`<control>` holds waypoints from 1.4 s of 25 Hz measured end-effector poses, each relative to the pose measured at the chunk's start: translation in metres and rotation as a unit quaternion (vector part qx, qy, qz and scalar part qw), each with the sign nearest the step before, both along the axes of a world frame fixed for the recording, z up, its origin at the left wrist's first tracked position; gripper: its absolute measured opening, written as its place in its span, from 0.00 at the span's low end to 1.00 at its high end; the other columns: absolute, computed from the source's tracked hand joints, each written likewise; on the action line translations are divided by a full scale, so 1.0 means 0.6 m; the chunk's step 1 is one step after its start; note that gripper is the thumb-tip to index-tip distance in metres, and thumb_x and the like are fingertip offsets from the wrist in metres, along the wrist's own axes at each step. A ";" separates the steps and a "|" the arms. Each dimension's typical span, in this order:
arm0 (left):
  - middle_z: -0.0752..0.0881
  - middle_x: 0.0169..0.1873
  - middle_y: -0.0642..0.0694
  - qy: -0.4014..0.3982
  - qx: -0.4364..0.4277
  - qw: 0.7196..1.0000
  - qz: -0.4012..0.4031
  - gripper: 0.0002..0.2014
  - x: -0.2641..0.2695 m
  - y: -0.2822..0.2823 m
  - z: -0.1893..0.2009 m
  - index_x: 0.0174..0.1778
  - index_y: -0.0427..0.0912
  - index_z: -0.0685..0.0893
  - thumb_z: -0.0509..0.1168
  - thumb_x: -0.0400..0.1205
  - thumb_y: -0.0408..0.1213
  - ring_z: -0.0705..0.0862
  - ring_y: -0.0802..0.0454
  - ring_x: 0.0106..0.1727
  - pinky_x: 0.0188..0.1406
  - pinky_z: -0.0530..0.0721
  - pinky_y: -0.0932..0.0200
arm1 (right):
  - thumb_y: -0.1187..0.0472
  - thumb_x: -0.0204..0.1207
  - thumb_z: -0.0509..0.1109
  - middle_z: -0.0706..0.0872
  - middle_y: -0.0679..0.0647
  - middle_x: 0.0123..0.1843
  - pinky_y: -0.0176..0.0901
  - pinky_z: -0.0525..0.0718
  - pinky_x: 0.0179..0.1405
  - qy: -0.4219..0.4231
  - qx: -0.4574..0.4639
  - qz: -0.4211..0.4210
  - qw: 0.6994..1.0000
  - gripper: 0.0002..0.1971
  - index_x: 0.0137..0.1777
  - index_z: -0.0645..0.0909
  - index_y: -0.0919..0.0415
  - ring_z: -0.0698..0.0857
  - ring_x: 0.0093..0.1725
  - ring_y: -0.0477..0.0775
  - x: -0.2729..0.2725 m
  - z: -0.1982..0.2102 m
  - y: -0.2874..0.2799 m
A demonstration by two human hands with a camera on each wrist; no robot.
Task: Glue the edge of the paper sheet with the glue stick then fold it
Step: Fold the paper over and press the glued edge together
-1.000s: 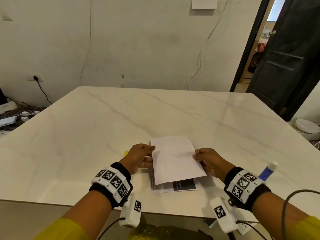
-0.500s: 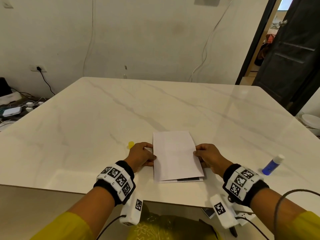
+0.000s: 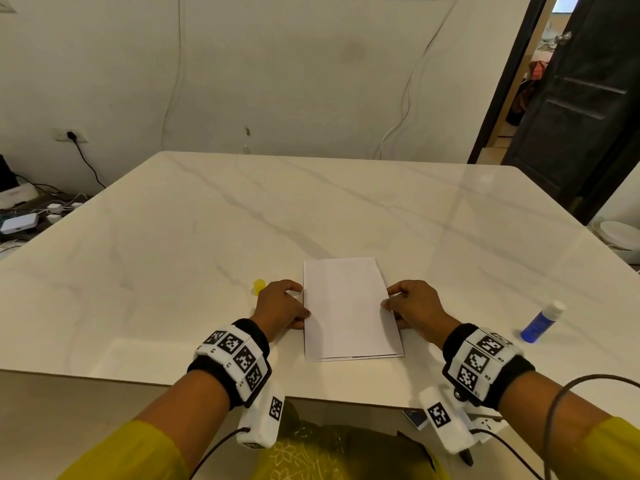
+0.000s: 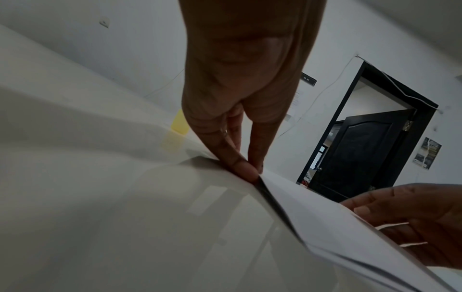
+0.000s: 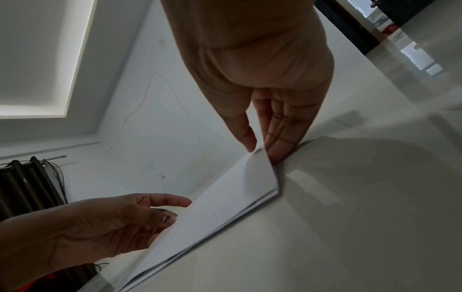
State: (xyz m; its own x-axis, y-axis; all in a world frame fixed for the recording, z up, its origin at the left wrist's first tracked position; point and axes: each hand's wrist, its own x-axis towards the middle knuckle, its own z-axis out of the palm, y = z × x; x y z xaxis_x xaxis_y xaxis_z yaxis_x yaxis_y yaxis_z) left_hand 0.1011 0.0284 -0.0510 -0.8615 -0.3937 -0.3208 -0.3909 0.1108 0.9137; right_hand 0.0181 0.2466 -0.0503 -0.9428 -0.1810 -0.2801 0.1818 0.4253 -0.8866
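Note:
The white paper sheet [image 3: 349, 310] lies folded over on itself near the table's front edge, its upper flap almost level with the lower layer. My left hand [image 3: 302, 300] pinches the flap's left edge, and my right hand [image 3: 388, 298] pinches its right edge. In the left wrist view my left fingertips [image 4: 246, 168] meet at the paper [image 4: 325, 215]. In the right wrist view my right fingertips [image 5: 272, 152] close on the flap [image 5: 225, 197], which is slightly raised. The blue glue stick [image 3: 540, 322] lies uncapped to the right, untouched. Its yellow cap [image 3: 259, 286] stands just behind my left hand.
The white marble table [image 3: 311, 209] stretches far ahead and to both sides. Its front edge [image 3: 346, 398] runs just under my wrists. A dark door [image 3: 575, 109] stands open at the back right. Cables and small devices [image 3: 20, 220] lie on the floor at left.
Both hands have brought the upper flap down toward me. The printed strip at the near edge, wide a second ago, is now nearly covered. The paper lies flatter.

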 end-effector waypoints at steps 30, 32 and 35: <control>0.79 0.25 0.42 0.033 -0.095 0.995 -0.011 0.15 0.006 0.010 -0.012 0.46 0.36 0.82 0.70 0.68 0.16 0.80 0.50 0.25 0.21 0.86 0.65 | 0.78 0.62 0.75 0.80 0.55 0.33 0.33 0.83 0.21 0.024 0.051 0.062 0.996 0.27 0.62 0.74 0.65 0.80 0.32 0.51 0.004 0.004 0.017; 0.80 0.24 0.42 0.034 -0.101 0.994 -0.013 0.15 0.007 0.011 -0.011 0.46 0.37 0.82 0.71 0.68 0.17 0.80 0.50 0.25 0.22 0.86 0.64 | 0.78 0.62 0.75 0.80 0.55 0.34 0.32 0.82 0.21 0.027 0.053 0.063 0.996 0.31 0.65 0.71 0.63 0.80 0.32 0.51 0.004 0.004 0.017; 0.81 0.23 0.42 0.043 -0.135 0.990 -0.021 0.15 0.010 0.012 -0.009 0.44 0.38 0.82 0.70 0.67 0.17 0.81 0.49 0.22 0.29 0.88 0.55 | 0.79 0.62 0.74 0.80 0.55 0.33 0.32 0.81 0.19 0.029 0.059 0.063 0.996 0.32 0.66 0.70 0.63 0.79 0.31 0.51 0.004 0.004 0.016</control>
